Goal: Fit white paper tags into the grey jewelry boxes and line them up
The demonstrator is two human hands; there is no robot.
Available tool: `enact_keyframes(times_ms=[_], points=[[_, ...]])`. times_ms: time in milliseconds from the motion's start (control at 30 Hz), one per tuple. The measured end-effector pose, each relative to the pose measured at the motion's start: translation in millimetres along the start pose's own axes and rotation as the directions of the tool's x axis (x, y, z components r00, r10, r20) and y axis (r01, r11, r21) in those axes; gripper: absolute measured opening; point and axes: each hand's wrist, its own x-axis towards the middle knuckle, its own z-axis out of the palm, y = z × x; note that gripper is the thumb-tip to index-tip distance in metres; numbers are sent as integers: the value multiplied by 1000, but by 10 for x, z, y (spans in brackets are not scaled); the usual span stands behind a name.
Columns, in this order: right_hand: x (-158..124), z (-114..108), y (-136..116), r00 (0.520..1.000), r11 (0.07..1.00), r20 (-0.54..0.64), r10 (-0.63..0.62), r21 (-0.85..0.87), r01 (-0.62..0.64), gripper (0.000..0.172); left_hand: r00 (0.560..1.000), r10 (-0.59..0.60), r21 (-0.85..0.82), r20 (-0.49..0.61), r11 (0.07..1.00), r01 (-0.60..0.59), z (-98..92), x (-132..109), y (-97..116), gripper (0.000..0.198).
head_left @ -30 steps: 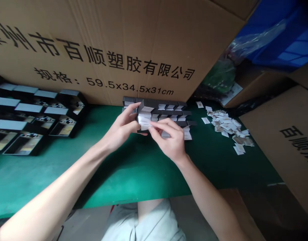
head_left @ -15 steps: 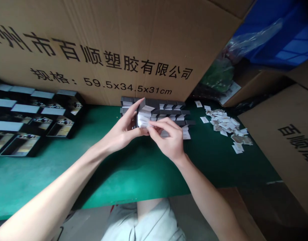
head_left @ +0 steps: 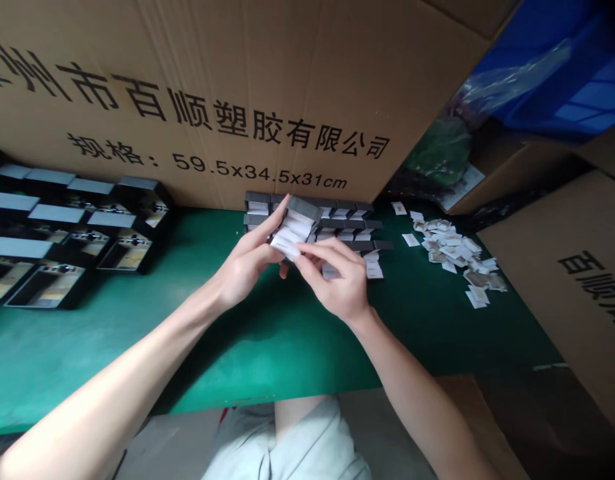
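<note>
- Green-topped workbench stands against a printed cardboard carton; black open cases lie left, loose white paper slips right.
- Rows of dark boxes stand just behind the hands; a careless elbow or knuckle could knock them over.
- Left hand holds a tilted stack of white cards above the rows, its fingers extended along the stack's side.
- Right hand pinches the stack's lower end, fingers close together; a slack pinch could let the cards slide out.

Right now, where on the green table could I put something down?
The green table is bare in front of the left hand and right hand, below the black boxes and white papers. Behind them, small dark boxes crowd it.
</note>
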Motion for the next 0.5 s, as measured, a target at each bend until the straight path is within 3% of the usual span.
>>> enact_keyframes(times_ms=[100, 300, 500], points=[[-17, 9, 25, 998, 996, -11, -63, -64, 62, 18, 1000, 6, 39, -27, 999, -5, 13, 0, 22, 87], [-33, -6, 108, 969, 933, 12, -245, -268, 239, 20, 998, 40, 296, -57, 955, -21, 30, -28, 110, 90], [-13, -23, 97, 974, 959, 77, -213, -171, 224, 15, 994, 108, 413, -18, 906, -91, -33, -21, 43, 88]])
